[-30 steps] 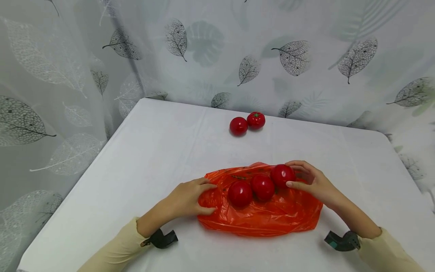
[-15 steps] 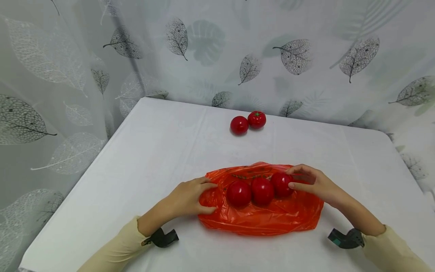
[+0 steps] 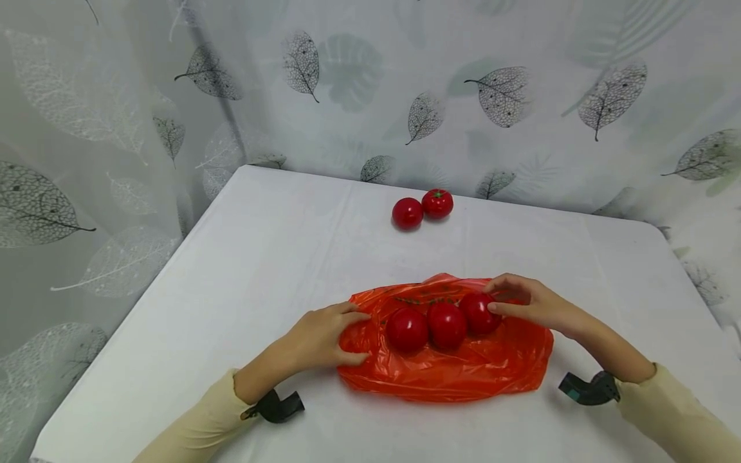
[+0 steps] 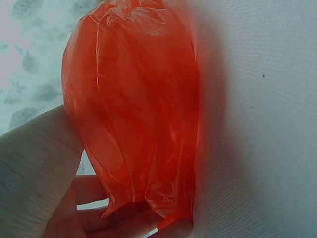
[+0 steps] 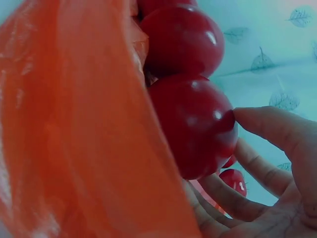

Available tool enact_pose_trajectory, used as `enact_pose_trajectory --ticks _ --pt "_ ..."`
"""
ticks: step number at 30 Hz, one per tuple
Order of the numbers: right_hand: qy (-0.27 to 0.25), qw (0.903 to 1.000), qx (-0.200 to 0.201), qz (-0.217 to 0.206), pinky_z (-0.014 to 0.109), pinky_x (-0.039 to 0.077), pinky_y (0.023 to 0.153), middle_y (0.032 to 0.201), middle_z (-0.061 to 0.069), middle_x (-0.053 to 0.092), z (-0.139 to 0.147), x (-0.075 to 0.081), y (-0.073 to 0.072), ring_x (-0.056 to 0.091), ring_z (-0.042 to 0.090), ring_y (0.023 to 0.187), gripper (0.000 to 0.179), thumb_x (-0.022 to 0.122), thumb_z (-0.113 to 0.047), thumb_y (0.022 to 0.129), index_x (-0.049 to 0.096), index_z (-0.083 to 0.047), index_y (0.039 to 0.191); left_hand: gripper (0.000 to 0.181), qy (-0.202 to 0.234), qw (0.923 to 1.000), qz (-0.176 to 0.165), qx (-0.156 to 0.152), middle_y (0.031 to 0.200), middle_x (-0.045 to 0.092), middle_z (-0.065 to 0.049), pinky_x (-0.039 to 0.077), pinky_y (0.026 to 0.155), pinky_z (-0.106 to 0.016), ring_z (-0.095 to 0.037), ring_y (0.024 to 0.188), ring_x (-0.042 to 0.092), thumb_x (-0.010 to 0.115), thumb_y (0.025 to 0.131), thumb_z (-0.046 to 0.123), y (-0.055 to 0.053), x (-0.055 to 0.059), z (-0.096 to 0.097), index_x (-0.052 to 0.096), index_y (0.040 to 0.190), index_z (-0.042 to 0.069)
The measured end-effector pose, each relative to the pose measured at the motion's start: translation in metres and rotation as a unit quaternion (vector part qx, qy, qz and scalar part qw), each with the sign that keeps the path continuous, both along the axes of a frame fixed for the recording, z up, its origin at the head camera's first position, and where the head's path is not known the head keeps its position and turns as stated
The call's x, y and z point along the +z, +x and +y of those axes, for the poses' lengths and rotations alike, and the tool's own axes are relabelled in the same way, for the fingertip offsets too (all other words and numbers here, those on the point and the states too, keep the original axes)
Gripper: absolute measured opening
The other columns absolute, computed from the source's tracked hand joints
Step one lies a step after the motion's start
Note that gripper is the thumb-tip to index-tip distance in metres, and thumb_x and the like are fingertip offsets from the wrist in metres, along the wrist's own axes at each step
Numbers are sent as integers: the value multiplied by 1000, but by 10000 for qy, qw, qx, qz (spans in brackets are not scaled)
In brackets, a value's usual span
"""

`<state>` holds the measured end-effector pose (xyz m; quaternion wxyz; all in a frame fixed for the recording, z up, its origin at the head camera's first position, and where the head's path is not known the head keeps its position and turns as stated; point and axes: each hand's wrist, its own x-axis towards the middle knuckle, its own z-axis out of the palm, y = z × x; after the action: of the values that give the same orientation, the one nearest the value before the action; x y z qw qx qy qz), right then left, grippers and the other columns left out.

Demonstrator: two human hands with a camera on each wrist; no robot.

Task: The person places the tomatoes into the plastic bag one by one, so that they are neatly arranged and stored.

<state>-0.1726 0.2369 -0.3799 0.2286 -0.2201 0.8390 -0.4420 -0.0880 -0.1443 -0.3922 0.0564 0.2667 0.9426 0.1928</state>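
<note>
A thin red plastic bag (image 3: 446, 379) lies on the white table with three red tomatoes in its opening. At the bag's left end my left hand (image 3: 315, 337) holds the plastic, thumb and fingers bent around it. My right hand (image 3: 532, 301) grips the rightmost tomato (image 3: 477, 314), its thumb on the skin in the right wrist view and fingers around the far side. That tomato touches the middle tomato (image 3: 447, 326), which sits against the left tomato (image 3: 407, 330). The left wrist view shows only the bag's bulging side (image 4: 138, 99) and some fingers.
Two more tomatoes stand side by side near the table's back edge, a plain one (image 3: 408, 213) and one with a green stem end (image 3: 437, 203). A leaf-patterned curtain (image 3: 370, 83) hangs behind the table (image 3: 260, 244) and along its left side.
The right hand has set its tomato slightly lower and to the left, against the middle one; the hand then shifted a little upward. The left hand has stayed in place.
</note>
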Motion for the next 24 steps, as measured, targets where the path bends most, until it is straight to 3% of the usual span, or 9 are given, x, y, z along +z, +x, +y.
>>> enact_pose_trajectory --ticks 5,12,18,24 --pt "121 9993 366 -14 29 56 73 113 20 59 -1 7 -12 62 14 94 32 64 -16 87 55 -2 115 56 -9 10000 -19 -4 121 59 -6 53 83 -39 -22 113 57 69 76 45 -1 0 0 61 122 15" --pt "82 9952 960 -172 30 57 72 110 22 59 -7 13 -26 63 13 89 30 59 -12 90 55 2 116 56 -70 10000 -21 -9 121 59 -5 54 82 -38 -21 113 57 69 76 45 -1 1 -2 61 122 15" --pt "280 9947 873 -475 31 56 73 111 22 57 -10 20 -40 62 19 85 33 59 -16 90 54 2 117 56 -62 10000 -23 -11 121 59 -5 54 82 -38 -21 113 57 69 76 45 -2 3 -2 61 122 15" --pt "427 9968 506 -457 33 56 72 116 23 56 -9 25 -58 61 23 87 33 57 -20 91 55 0 117 57 -42 10000 -78 -22 122 58 -5 53 83 -39 -22 114 56 68 76 47 -1 3 -1 60 123 15"
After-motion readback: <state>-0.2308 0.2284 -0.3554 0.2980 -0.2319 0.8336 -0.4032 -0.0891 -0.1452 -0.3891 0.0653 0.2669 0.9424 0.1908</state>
